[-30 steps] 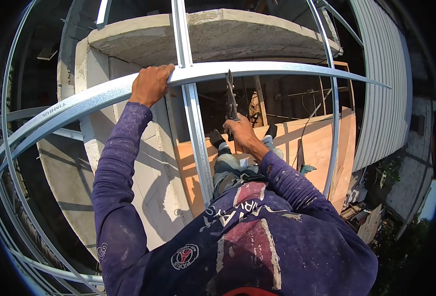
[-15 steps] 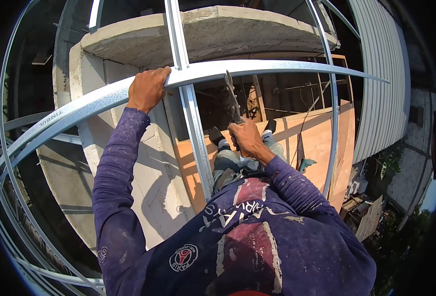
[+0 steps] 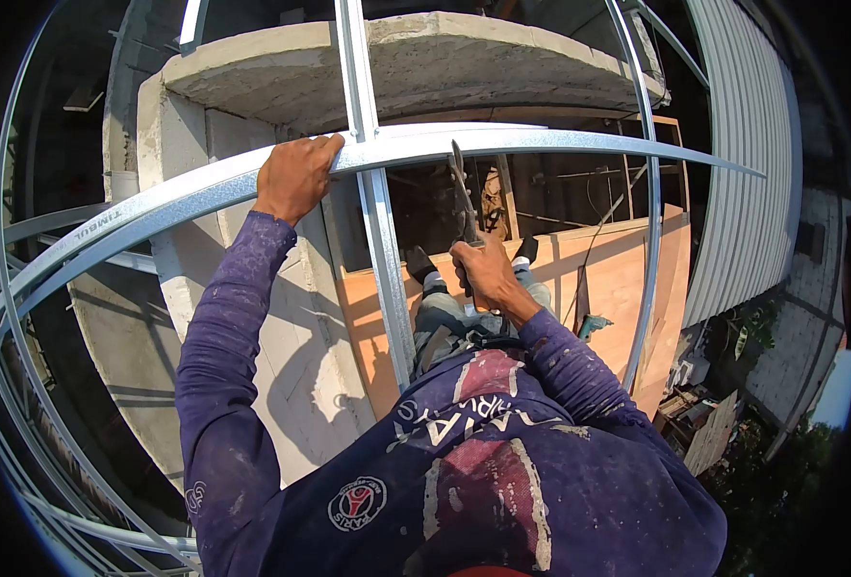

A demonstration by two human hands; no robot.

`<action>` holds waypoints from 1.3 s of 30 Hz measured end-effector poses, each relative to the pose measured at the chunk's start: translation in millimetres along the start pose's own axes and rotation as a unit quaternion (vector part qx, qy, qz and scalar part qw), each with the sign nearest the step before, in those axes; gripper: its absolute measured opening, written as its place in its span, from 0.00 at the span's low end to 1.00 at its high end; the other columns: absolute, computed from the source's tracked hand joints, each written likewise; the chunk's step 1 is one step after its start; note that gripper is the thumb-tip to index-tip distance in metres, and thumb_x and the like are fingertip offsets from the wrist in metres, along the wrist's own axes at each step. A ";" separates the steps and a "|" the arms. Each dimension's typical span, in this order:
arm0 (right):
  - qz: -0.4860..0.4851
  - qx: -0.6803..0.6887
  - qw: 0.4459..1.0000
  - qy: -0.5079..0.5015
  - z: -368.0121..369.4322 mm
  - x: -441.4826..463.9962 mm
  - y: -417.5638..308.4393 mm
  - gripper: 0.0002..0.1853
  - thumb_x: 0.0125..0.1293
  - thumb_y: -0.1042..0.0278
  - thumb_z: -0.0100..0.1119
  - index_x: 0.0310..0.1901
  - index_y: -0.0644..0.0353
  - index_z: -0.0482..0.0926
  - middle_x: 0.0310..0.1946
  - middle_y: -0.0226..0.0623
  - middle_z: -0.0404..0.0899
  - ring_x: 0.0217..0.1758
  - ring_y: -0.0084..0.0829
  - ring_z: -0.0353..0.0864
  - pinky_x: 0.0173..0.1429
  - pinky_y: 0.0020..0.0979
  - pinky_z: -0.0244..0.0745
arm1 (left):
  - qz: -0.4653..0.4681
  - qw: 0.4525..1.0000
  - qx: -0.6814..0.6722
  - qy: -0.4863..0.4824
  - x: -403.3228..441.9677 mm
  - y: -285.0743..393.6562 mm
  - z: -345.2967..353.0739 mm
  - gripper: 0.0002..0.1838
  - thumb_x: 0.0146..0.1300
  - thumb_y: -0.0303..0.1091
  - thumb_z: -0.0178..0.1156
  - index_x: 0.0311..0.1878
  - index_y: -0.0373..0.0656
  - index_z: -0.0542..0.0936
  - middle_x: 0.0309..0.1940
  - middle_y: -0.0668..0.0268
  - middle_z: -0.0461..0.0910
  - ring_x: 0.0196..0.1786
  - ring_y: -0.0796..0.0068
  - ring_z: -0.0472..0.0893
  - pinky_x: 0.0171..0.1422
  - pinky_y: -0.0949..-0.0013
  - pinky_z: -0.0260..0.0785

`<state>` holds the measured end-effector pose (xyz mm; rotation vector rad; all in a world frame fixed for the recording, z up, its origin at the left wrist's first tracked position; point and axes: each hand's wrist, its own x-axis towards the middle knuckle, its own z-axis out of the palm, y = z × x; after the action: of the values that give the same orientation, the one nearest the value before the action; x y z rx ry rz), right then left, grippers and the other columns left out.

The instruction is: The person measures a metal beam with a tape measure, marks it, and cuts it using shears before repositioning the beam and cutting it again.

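Note:
My left hand (image 3: 295, 178) is wrapped over the long galvanized steel channel (image 3: 570, 144), close to where it crosses an upright metal stud (image 3: 383, 260). The channel runs across the whole view and bears the printed word "TIMBUL" on its left part. In my right hand (image 3: 493, 274) is a pair of dark metal tin snips (image 3: 465, 204), its fingers closed round the handles. The snips point away from me, and their tip overlaps the channel's near edge, right of the stud. Whether the blades touch the metal or are parted I cannot tell.
A curved concrete ledge (image 3: 502, 48) lies beyond the channel. Plywood (image 3: 541, 288) is under my feet, with a green power tool (image 3: 594, 325) on it. Another metal stud (image 3: 652, 221) crosses at right, near a corrugated roof (image 3: 743, 192). Several metal strips curve at left.
The channel sits slightly lower in view, and a strip of its far edge now shows right of the stud. Both hands keep their grips; the snips have shifted slightly right.

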<state>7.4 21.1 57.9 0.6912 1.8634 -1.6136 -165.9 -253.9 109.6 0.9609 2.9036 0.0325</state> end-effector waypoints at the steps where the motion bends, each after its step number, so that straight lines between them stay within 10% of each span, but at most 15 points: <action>1: -0.008 -0.008 1.000 0.001 -0.8 -0.8 1.2 0.16 0.60 0.59 0.59 0.32 0.68 0.76 0.20 0.37 0.76 0.22 0.27 0.74 0.30 0.34 0.69 | 0.000 1.000 -0.001 0.000 -0.4 0.1 0.7 0.23 0.48 0.21 0.66 0.51 0.44 0.78 0.47 0.57 0.86 0.48 0.58 0.86 0.52 0.60 0.79; 13: 0.010 0.015 1.000 0.013 1.0 4.7 -22.6 0.15 0.62 0.60 0.59 0.36 0.67 0.79 0.25 0.37 0.79 0.29 0.28 0.77 0.37 0.33 0.73 | 0.027 0.998 -0.029 0.041 -0.3 -8.4 5.2 0.19 0.48 0.21 0.65 0.46 0.43 0.78 0.40 0.57 0.86 0.42 0.57 0.86 0.46 0.59 0.79; 24: 0.022 0.073 0.997 0.009 7.5 -12.2 -32.0 0.10 0.63 0.67 0.58 0.29 0.64 0.73 0.17 0.31 0.73 0.18 0.22 0.71 0.23 0.29 0.67 | 0.049 0.993 -0.034 0.097 -4.4 -6.9 13.3 0.09 0.58 0.24 0.58 0.42 0.44 0.77 0.31 0.62 0.83 0.34 0.62 0.85 0.37 0.60 0.77; 39: 0.033 0.066 0.997 0.010 8.2 -15.7 -38.7 0.10 0.66 0.65 0.61 0.31 0.63 0.75 0.22 0.31 0.76 0.20 0.23 0.75 0.25 0.28 0.72 | 0.037 0.997 -0.036 0.055 -3.4 -7.8 8.0 0.22 0.49 0.21 0.64 0.50 0.45 0.77 0.40 0.57 0.86 0.43 0.55 0.86 0.46 0.57 0.78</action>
<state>-8.2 7.4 95.1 0.8183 1.7402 -1.7057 -167.0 -262.2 101.5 1.0876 2.9398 0.1994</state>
